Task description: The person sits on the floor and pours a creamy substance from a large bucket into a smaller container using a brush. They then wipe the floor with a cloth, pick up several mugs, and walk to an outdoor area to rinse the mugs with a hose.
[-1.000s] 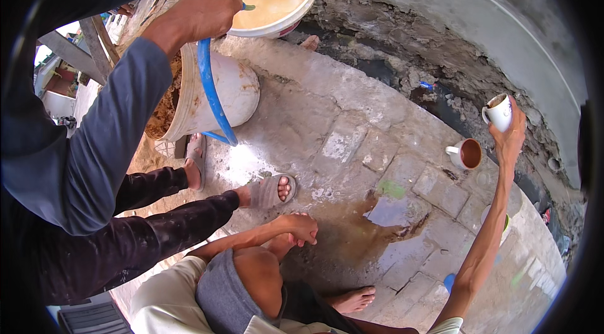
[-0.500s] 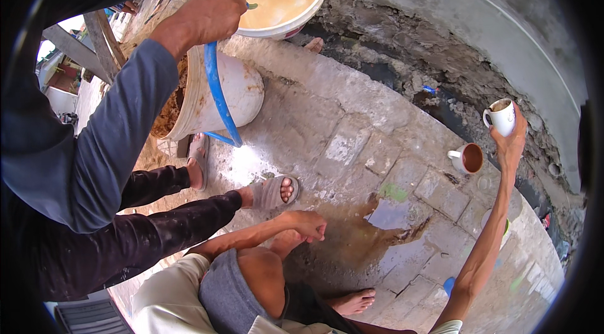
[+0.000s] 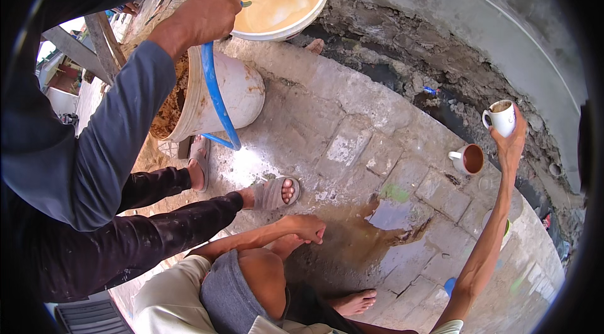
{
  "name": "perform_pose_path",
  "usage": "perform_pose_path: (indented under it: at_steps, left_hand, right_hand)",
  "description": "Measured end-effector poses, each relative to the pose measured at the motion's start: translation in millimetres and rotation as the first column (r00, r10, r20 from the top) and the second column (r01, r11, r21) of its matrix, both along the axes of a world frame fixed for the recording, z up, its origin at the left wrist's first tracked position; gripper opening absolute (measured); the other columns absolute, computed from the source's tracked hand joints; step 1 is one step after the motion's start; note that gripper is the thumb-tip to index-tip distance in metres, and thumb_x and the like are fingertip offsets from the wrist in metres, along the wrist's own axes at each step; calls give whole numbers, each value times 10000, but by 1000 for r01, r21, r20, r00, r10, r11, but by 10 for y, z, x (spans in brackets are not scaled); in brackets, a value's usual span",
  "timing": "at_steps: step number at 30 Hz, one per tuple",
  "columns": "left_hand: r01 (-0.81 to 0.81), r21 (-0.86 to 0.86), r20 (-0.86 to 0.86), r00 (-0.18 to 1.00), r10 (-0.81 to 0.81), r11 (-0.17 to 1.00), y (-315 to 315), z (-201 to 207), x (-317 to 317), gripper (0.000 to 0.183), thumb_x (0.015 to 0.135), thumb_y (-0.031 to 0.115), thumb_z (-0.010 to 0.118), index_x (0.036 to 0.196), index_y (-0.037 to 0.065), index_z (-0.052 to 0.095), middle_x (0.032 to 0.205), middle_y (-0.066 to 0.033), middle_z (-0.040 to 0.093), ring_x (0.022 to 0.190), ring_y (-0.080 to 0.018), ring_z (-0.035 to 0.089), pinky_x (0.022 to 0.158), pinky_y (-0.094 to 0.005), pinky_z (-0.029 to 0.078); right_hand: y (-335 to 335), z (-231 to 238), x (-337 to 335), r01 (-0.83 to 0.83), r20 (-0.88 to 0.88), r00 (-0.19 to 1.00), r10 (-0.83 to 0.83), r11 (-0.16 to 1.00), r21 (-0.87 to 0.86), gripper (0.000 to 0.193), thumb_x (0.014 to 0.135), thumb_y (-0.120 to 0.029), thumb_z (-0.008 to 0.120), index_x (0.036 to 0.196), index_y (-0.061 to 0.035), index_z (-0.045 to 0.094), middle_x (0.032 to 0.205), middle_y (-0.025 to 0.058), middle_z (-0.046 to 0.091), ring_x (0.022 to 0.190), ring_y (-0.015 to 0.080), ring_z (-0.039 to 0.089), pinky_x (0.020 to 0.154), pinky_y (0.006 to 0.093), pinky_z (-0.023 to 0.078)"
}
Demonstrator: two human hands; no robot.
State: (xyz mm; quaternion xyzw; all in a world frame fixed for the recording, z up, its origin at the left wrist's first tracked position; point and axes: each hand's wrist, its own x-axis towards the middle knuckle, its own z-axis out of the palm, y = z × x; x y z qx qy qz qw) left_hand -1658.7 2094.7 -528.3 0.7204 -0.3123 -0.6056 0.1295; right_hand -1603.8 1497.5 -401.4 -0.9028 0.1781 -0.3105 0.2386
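Observation:
In my right hand [image 3: 511, 139], a white mug [image 3: 501, 118] with a handle is gripped, held out over the walkway's edge beside the muddy channel. Inside its rim is something brownish. Just left of it, on the paving, stands a second white mug [image 3: 467, 159] with a reddish-brown inside. My left hand [image 3: 308, 228] hangs loosely closed past my bent knee [image 3: 261, 280], and nothing shows in it. At upper left a co-worker's hand [image 3: 207, 14] holds a blue hose [image 3: 217, 92] by the tilted cream bucket [image 3: 277, 0].
A stained white bucket [image 3: 242, 92] with brown earthy stuff lies tipped by the co-worker's sandalled foot [image 3: 274, 194]. Brown puddles [image 3: 390, 214] wet the paving [image 3: 340, 164]. A rough muddy channel [image 3: 409, 57] runs below the curved grey wall [image 3: 503, 19]. Behind my forearm sits a blue object [image 3: 449, 285].
The co-worker's hand with the hose has shifted slightly left, and the cream bucket has moved very slightly. Both my hands are almost unmoved.

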Motion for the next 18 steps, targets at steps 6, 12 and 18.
perform_pose_path:
  at_steps: [6, 12, 18]
  left_hand:
    - [0, -19, -7, 1000, -1, 1000, 20, 4, 4, 321, 883, 355, 733, 974, 48, 706, 660, -49, 720, 548, -211, 677, 554, -384, 549]
    - [-23, 18, 9, 1000, 23, 1000, -36, 109, -4, 308, 872, 357, 734, 952, 60, 718, 694, -47, 732, 626, -211, 707, 620, -395, 560]
    - [7, 57, 3, 1000, -7, 998, -57, 194, 8, 323, 862, 374, 740, 1000, 83, 723, 723, -38, 744, 690, -214, 726, 676, -397, 565]
  right_hand:
    - [4, -19, -8, -6, -24, 1000, 7, 999, 35, 808, 738, -136, 829, 1495, -142, 547, 1350, 158, 594, 1253, 327, 617, 1062, 456, 498]
    - [-18, -23, -24, 18, -41, 999, -17, 999, 37, 823, 727, -143, 842, 1495, -138, 548, 1362, 166, 587, 1259, 341, 615, 1065, 465, 497]
    - [12, -44, -13, 15, -56, 998, -13, 999, 38, 849, 709, -155, 867, 1494, -125, 543, 1380, 174, 583, 1270, 346, 610, 1084, 470, 490]
